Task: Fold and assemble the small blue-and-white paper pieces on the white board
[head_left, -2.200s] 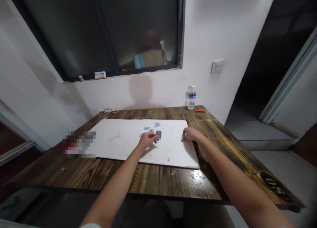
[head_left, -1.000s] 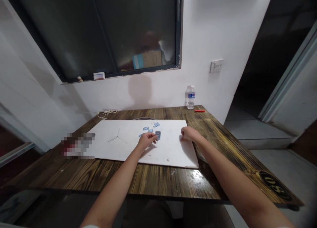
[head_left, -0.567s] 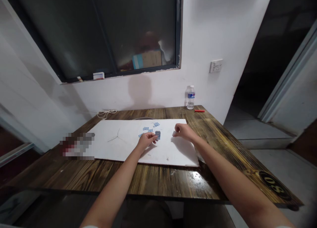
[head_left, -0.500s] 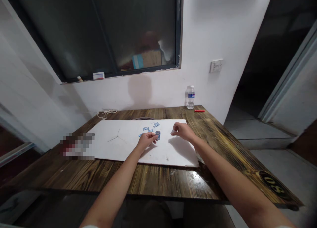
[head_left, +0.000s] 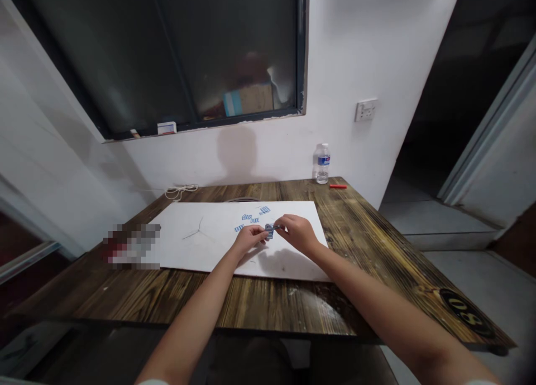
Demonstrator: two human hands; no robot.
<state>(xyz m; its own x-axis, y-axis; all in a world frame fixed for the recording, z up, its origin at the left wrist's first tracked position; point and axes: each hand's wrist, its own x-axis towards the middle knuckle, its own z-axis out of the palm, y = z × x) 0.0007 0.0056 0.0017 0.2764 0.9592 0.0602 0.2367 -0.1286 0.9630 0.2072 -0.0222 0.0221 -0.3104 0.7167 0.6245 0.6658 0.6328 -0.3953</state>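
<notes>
My left hand (head_left: pixel 249 240) is closed, thumb and fingers pinching a small flat blue-grey piece with slots or stripes (head_left: pixel 269 232) just above the white board (head_left: pixel 221 251). From the right, my right hand (head_left: pixel 298 232) reaches in with its fingertips pinched at that piece's upper right edge. Something thin and small seems to be between those fingertips, too small to name. Behind my hands, several small blue-and-white striped pieces (head_left: pixel 247 217) lie loosely grouped on the board.
The board rests on a dark wooden table (head_left: pixel 268 307). At the back right stand a water bottle (head_left: pixel 322 164) and a red pen-like stick (head_left: pixel 338 187). A white cable (head_left: pixel 180 192) lies at the back left. A blurred patch (head_left: pixel 134 246) covers the board's left end.
My right hand has moved left, bringing its fingertips to the slotted piece. My left hand has stayed nearly still and keeps its hold.
</notes>
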